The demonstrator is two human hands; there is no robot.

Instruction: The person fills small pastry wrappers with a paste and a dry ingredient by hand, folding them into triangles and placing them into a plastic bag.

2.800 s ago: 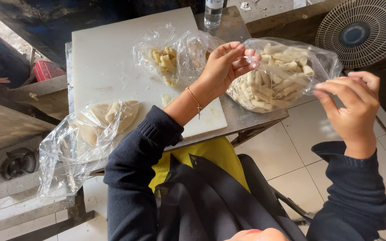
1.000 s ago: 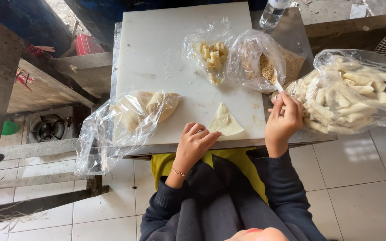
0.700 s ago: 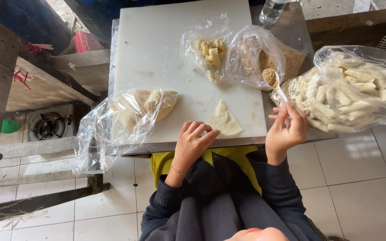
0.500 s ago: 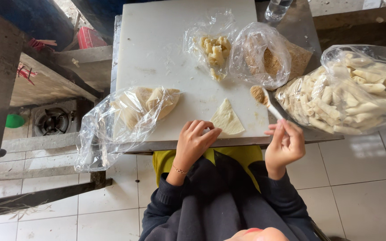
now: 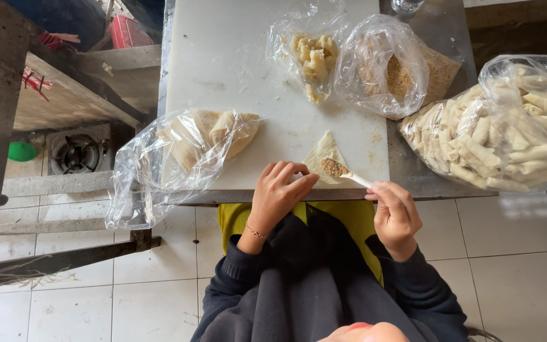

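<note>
Seated at a white board (image 5: 223, 69) laid over a metal table (image 5: 438, 38), a person in a dark sleeved top works on a thin triangular wrapper (image 5: 324, 155) that lies flat near the board's front edge. Right hand (image 5: 395, 215): fingers pinched together around the handle of a small white spoon (image 5: 348, 174), whose bowl, heaped with brown crumbly filling, hovers just over the wrapper's lower corner. Left hand (image 5: 278, 193): fingers curled and drawn close, tips resting at the wrapper's near left edge (a thin bracelet shows at the wrist); whether it actually grips the sheet cannot be told from here.

To the left, a clear bag of wrappers (image 5: 185, 152) sprawls half on the board and half over its edge. At the far side sit two more clear bags side by side: one with pale yellow chunks (image 5: 311, 54), the other, a crumb bag (image 5: 394, 73), holding the same brown filling, its mouth open toward the person. At the right, well apart from the hands, a large bag of rolls (image 5: 508, 133) bulges with pale finished rolls, resting on the bare metal beside the board.

Below the table, left, a small gas burner (image 5: 74, 152) stands on a low shelf, with a green lid (image 5: 21, 151) just beside it. White tiles (image 5: 159, 285) cover the floor.
</note>
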